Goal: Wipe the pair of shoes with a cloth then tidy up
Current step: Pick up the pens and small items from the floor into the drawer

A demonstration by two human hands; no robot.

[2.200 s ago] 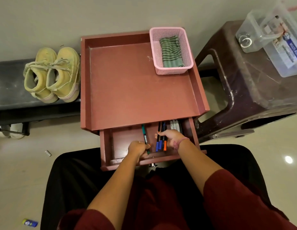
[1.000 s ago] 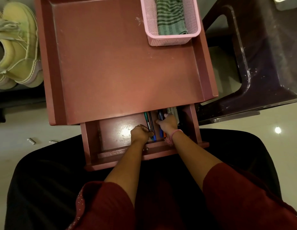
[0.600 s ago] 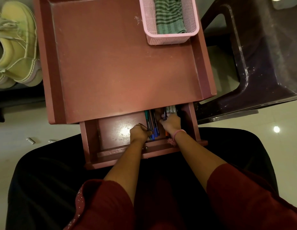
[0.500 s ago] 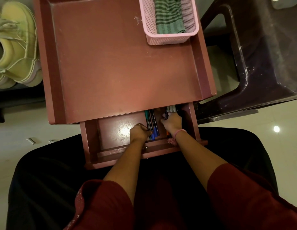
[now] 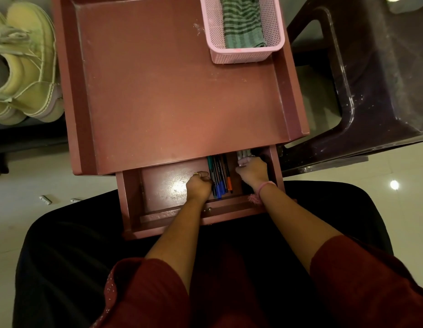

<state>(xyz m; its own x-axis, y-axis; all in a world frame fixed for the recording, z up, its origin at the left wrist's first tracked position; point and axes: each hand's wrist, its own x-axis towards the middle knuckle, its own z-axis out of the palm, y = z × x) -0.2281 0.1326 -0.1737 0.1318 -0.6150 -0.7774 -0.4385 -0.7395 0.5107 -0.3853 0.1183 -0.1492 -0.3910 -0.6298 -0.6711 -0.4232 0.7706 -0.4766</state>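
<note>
- Both hands are in the open drawer [image 5: 132,197]: left hand [image 5: 198,187] curls against the coloured pens [image 5: 219,176]; right hand [image 5: 252,170] grips pale markers [image 5: 243,154].
- Striped cloth [image 5: 242,22] lies in the pink basket [image 5: 241,54].

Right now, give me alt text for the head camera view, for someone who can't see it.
Seen from above, a person's left hand and right hand reach into the open drawer of a small red table, sorting pens. A pink basket holding a striped green cloth sits at the table's far right corner, and yellow shoes rest on the left.
</note>
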